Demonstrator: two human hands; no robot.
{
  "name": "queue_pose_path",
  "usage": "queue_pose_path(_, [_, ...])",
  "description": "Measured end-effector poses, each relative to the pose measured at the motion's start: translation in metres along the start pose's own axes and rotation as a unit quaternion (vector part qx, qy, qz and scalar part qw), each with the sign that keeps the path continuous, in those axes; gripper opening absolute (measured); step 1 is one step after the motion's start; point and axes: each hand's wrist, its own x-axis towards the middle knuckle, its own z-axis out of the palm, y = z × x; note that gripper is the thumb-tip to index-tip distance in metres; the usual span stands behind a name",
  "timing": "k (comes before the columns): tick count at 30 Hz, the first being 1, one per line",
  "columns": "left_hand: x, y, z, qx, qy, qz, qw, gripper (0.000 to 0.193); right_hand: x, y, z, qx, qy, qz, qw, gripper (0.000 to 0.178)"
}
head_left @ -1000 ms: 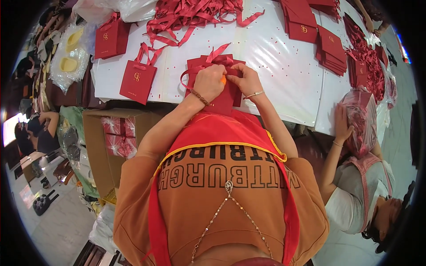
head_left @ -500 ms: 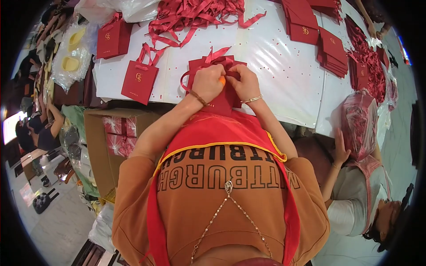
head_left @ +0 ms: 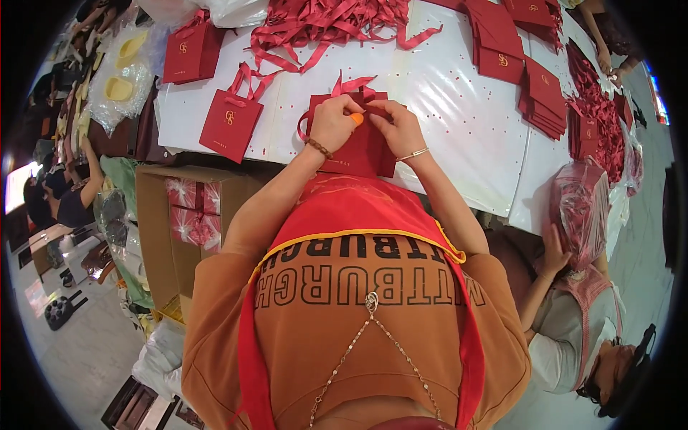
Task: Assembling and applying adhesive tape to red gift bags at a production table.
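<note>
A red paper gift bag point(head_left: 358, 152) lies at the near edge of the white table, in front of my apron. My left hand point(head_left: 334, 127) is closed over its top left, and something small and orange point(head_left: 356, 119) shows at the thumb; its kind is unclear. Thumb and forefinger of my right hand point(head_left: 398, 130) pinch at the bag's top edge, by the ribbon hole. A red ribbon point(head_left: 352, 86) sticks up beyond my fingers, and a ribbon loop shows left of my left hand. My fingers hide exactly what the right one grips.
Left of my hands lies a bag with ribbon handles point(head_left: 231, 125), with more bags point(head_left: 192, 51) behind it. A ribbon heap point(head_left: 322, 29) covers the back. Stacked flat bags point(head_left: 542, 97) lie right. An open carton point(head_left: 154, 236) stands below left. A co-worker point(head_left: 573, 322) holds a plastic-wrapped bundle point(head_left: 579, 208).
My fingers have shifted slightly at the bag's top, with the right hand opening a little wider of the left. More of the bag's front shows between my hands.
</note>
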Motion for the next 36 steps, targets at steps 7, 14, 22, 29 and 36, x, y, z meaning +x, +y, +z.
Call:
queue_pose_path(7, [-0.003,0.005,0.005,0.212,0.055,0.182,0.959,0.009,0.001,0.008,-0.001,0.057,-0.039,0.024,0.997,0.025])
queue_pose_path(14, [-0.002,0.001,-0.003,-0.023,-0.011,-0.036,0.999,0.009,-0.003,-0.003,-0.004,0.076,-0.054,0.039,0.995,0.024])
queue_pose_path(22, [-0.004,0.009,0.002,-0.038,0.023,-0.013,0.999,0.011,-0.004,0.000,0.001,0.061,-0.050,0.029,0.996,0.023])
queue_pose_path(29, [-0.003,0.023,-0.020,0.327,0.044,0.266,0.906,0.014,-0.007,0.007,0.001,0.051,-0.039,0.012,0.998,0.021])
queue_pose_path(36, [0.074,0.013,-0.050,0.213,-0.455,0.048,0.863,0.028,-0.007,-0.006,0.007,0.026,-0.031,-0.045,0.998,0.022])
